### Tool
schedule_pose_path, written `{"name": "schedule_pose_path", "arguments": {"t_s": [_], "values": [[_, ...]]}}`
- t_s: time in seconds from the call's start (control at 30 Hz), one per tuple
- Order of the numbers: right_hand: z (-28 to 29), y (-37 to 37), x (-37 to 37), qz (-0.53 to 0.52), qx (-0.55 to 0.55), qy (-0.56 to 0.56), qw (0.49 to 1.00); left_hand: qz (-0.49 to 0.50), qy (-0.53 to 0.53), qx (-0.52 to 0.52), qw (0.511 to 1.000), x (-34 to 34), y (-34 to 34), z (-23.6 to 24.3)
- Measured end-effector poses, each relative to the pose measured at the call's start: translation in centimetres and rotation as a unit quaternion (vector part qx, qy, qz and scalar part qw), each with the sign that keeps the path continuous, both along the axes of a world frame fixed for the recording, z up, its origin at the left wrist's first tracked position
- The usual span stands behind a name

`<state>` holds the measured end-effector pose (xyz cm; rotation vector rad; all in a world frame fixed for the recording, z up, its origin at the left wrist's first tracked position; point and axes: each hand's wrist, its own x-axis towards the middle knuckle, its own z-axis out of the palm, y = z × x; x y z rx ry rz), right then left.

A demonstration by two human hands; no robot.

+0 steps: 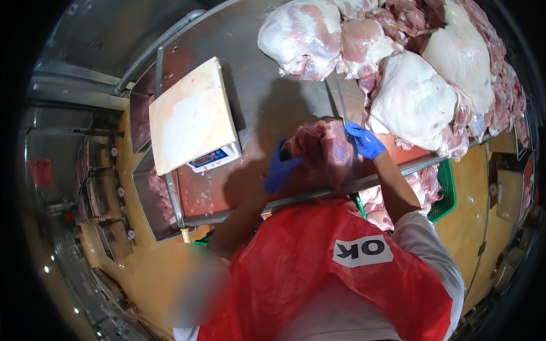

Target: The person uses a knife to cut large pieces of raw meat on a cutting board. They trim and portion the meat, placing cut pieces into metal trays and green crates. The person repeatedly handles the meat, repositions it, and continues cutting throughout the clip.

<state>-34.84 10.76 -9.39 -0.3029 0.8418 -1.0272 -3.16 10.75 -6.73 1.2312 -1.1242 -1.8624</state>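
A chunk of raw red meat (324, 149) lies on the steel table near its front edge, between my two blue-gloved hands. My left hand (278, 167) is curled against its left side, with the fingertips partly hidden. On the right, my right hand (365, 142) is closed around a knife (341, 101). The narrow blade points away from me beside the meat, toward the pile. The knife's handle is mostly covered by my fingers.
Large pieces of raw meat with pale skin (414, 96) are heaped at the far right. A scale (213, 159) carrying a white board (190, 116) stands at left. Metal tubs (149, 196) with meat sit beyond the left edge. A green crate (446, 193) of meat is below the front edge.
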Motion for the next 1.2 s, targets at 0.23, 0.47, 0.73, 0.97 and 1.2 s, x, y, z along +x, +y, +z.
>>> {"name": "schedule_pose_path", "arguments": {"t_s": [0.23,0.47,0.73,0.97,1.2], "values": [[-3.3,4.8,1.2,0.072,-0.303,0.289,0.905,-0.010,-0.097,-0.107,0.989,0.7,1.2,-3.1],[2.7,4.9,6.1,0.050,-0.246,0.080,0.965,-0.011,-0.192,-0.152,0.969,3.2,3.0,9.2],[16.4,-4.8,17.0,0.042,-0.106,-0.184,0.976,0.122,-0.068,-0.255,0.957,14.0,-3.8,18.5],[19.3,-18.9,29.2,0.148,-0.193,-0.080,0.967,0.158,0.013,-0.269,0.950,26.4,-10.8,20.3],[18.6,-24.9,34.3,0.170,-0.152,0.126,0.965,0.196,-0.269,-0.400,0.854,32.1,-14.2,12.5]]}}
